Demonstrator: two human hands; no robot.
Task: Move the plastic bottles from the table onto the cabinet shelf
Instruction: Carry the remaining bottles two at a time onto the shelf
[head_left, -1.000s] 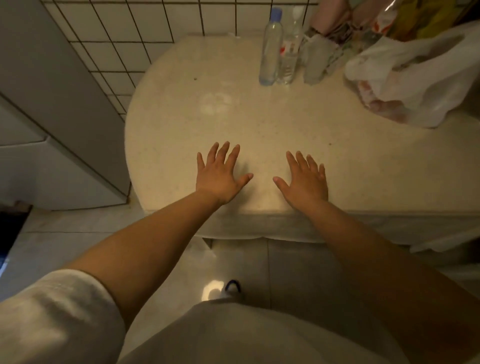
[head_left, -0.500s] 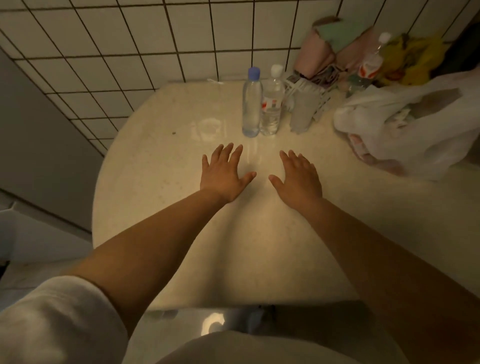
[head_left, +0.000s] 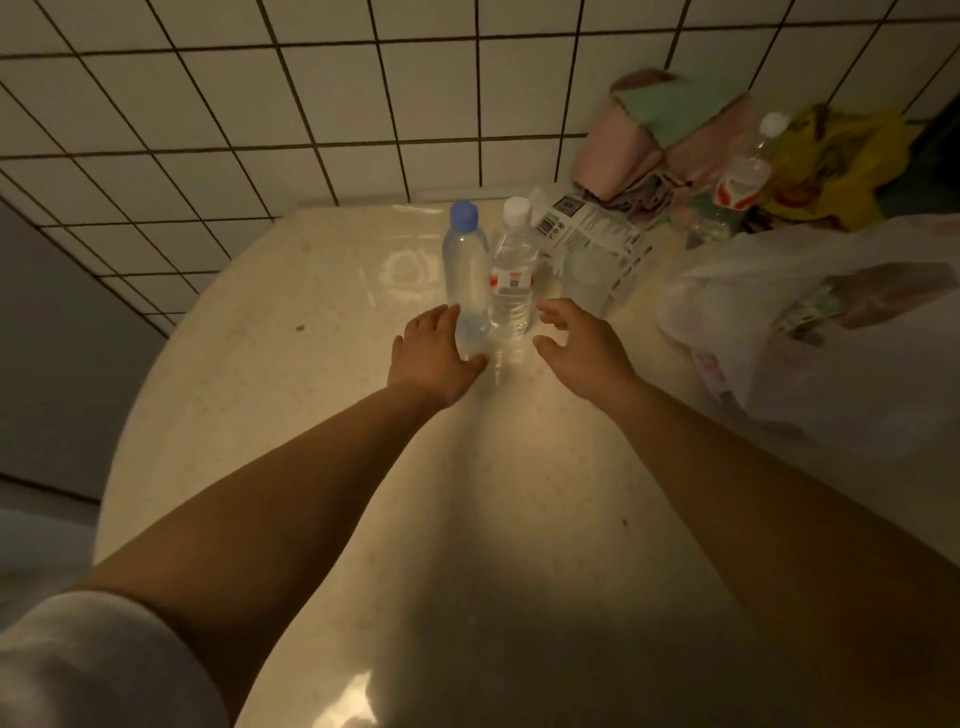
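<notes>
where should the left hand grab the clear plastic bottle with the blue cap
Wrap the left hand around the lower body of the upright clear plastic bottle with the blue cap, coming from its left. That side is free; the white-capped clear bottle with the red label crowds its right.

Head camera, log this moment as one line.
left hand: open, at blue-capped bottle | right hand: open, near white-capped bottle | both upright on table
</notes>
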